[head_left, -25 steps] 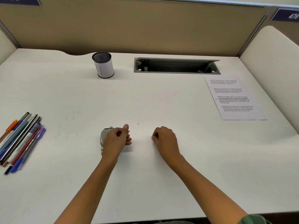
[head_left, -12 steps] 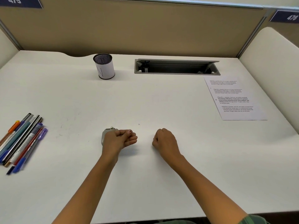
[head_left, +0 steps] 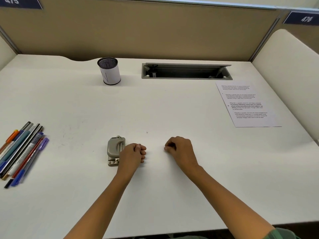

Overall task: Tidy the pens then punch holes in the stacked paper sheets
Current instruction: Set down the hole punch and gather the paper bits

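Observation:
Several pens (head_left: 20, 150) lie side by side at the desk's left edge. A mesh pen cup (head_left: 109, 71) with a white paper wrap stands empty at the back left. Printed paper sheets (head_left: 247, 104) lie flat at the right. A grey metal hole punch (head_left: 115, 150) rests near the middle front. My left hand (head_left: 132, 155) is curled into a loose fist on the desk, just right of the punch and touching its side. My right hand (head_left: 181, 149) rests as a fist on the bare desk, apart from everything.
A recessed cable tray (head_left: 186, 71) with its lid up sits at the back centre. Tan divider panels (head_left: 155, 31) close off the back, and a white side panel (head_left: 290, 69) rises on the right. A tiny speck (head_left: 146, 132) lies ahead of my hands.
My left hand's fingers have curled back into a fist and slid slightly right, uncovering more of the hole punch. The right hand has barely moved.

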Motion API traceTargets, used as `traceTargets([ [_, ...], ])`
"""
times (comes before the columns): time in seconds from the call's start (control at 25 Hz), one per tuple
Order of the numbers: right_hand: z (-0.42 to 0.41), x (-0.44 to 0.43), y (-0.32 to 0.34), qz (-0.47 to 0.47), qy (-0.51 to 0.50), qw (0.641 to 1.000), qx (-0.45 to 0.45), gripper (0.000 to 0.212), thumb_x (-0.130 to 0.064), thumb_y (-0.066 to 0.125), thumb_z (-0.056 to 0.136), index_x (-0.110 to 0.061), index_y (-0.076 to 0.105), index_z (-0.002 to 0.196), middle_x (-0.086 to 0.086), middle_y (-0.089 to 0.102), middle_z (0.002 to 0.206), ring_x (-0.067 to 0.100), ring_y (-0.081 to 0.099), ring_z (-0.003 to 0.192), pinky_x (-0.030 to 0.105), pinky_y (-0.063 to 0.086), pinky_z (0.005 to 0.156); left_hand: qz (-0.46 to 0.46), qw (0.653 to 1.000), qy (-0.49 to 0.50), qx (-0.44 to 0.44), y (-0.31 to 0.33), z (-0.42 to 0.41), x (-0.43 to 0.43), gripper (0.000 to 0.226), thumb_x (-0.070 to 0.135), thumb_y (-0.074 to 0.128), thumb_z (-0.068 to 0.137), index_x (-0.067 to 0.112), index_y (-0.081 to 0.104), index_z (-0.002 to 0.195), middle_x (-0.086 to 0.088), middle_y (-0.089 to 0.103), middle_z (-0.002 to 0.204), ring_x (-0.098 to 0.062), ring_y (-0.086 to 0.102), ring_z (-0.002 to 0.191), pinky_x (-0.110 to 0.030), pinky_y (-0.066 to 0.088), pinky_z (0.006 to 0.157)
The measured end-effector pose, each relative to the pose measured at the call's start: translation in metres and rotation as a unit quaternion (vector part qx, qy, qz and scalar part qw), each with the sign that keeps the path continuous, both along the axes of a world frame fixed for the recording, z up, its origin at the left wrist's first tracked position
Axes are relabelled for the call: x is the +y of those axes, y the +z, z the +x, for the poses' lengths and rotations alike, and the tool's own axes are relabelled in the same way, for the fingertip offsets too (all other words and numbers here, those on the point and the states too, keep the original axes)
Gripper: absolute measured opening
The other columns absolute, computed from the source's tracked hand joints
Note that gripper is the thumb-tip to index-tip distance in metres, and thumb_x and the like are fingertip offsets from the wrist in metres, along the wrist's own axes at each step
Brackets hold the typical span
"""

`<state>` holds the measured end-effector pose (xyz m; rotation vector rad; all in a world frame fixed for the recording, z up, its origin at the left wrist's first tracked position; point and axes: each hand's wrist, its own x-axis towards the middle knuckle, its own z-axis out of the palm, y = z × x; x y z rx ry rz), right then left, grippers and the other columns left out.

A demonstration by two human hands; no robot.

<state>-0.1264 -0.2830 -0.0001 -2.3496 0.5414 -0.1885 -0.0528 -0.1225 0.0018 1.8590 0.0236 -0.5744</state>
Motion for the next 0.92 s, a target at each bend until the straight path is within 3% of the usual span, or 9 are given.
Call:
traceTargets([
  [0.16, 0.015, 0.009, 0.006, -0.146, 0.047, 0.984, 0.088, 0.010, -0.006, 0.058, 0.086, -0.004, 0.068, 0.087, 0.007, 0.068, 0.091, 0.024, 0.062, 0.086, 0.036, 0.052, 0.074, 0.015, 1.000, 0.010, -0.016, 0.003, -0.004, -0.003, 0.032, 0.020, 0.039, 0.100, 0.005, 0.064, 0.087, -0.004, 0.062, 0.072, -0.014, 0.057, 0.059, -0.017, 0.049, 0.052],
  [0.24, 0.022, 0.013, 0.009, -0.205, 0.064, 0.969, 0.125, 0.011, 0.000, 0.052, 0.086, -0.002, 0.062, 0.083, 0.009, 0.063, 0.088, 0.027, 0.060, 0.081, 0.036, 0.050, 0.068, 0.020, 1.000, 0.012, -0.014, 0.005, -0.004, -0.004, 0.033, 0.023, 0.039, 0.100, 0.006, 0.063, 0.087, -0.003, 0.063, 0.072, -0.014, 0.058, 0.059, -0.011, 0.047, 0.047],
  [0.36, 0.026, 0.018, 0.009, -0.244, 0.075, 0.952, 0.166, 0.032, 0.004, 0.048, 0.085, -0.008, 0.034, 0.059, 0.007, 0.041, 0.069, 0.026, 0.045, 0.069, 0.032, 0.033, 0.059, 0.029, 1.000, 0.008, -0.001, 0.006, -0.005, -0.005, 0.036, 0.026, 0.037, 0.100, 0.006, 0.064, 0.087, -0.004, 0.064, 0.072, -0.016, 0.059, 0.059, -0.017, 0.047, 0.051],
  [0.44, 0.027, 0.019, 0.008, -0.240, 0.074, 0.950, 0.187, 0.041, 0.003, 0.049, 0.083, -0.012, 0.023, 0.056, 0.003, 0.028, 0.061, 0.025, 0.041, 0.068, 0.029, 0.029, 0.058, 0.027, 1.000, 0.006, 0.014, 0.005, -0.006, -0.006, 0.037, 0.025, 0.037, 0.100, 0.004, 0.064, 0.086, -0.005, 0.064, 0.071, -0.017, 0.059, 0.058, -0.021, 0.048, 0.054],
  [0.56, 0.028, 0.015, 0.006, -0.174, 0.058, 0.961, 0.205, 0.035, 0.001, 0.051, 0.080, -0.009, 0.028, 0.055, 0.006, 0.031, 0.058, 0.024, 0.039, 0.067, 0.027, 0.023, 0.050, 0.022, 0.999, 0.006, 0.031, 0.003, -0.007, -0.007, 0.036, 0.023, 0.038, 0.099, 0.005, 0.064, 0.082, -0.004, 0.062, 0.067, -0.016, 0.058, 0.054, -0.022, 0.049, 0.053],
  [0.68, 0.022, 0.000, 0.003, -0.022, 0.015, 0.988, 0.153, 0.011, 0.000, 0.055, 0.075, 0.010, 0.052, 0.071, 0.028, 0.053, 0.071, 0.018, 0.038, 0.064, 0.025, 0.028, 0.055, 0.024, 0.999, 0.010, 0.036, 0.001, -0.006, -0.008, 0.031, 0.019, 0.041, 0.098, 0.007, 0.063, 0.080, -0.007, 0.062, 0.069, -0.017, 0.057, 0.055, -0.022, 0.049, 0.053],
  [0.8, 0.007, -0.010, 0.001, 0.115, -0.043, 0.990, 0.067, 0.005, 0.000, 0.055, 0.078, 0.001, 0.050, 0.080, 0.009, 0.052, 0.066, 0.013, 0.037, 0.055, 0.023, 0.030, 0.049, 0.040, 0.999, 0.005, 0.023, -0.001, -0.004, -0.006, 0.025, 0.017, 0.045, 0.095, 0.005, 0.064, 0.083, -0.009, 0.064, 0.077, -0.019, 0.058, 0.061, -0.026, 0.051, 0.059],
  [0.92, -0.001, -0.012, -0.003, 0.123, -0.051, 0.991, 0.030, 0.008, 0.000, 0.054, 0.081, -0.007, 0.050, 0.080, 0.001, 0.052, 0.064, 0.013, 0.040, 0.052, 0.022, 0.033, 0.049, 0.137, 0.989, -0.028, -0.053, 0.000, 0.003, -0.009, 0.022, 0.021, 0.051, 0.091, 0.006, 0.066, 0.093, -0.006, 0.067, 0.087, -0.021, 0.060, 0.080, -0.029, 0.046, 0.067],
])
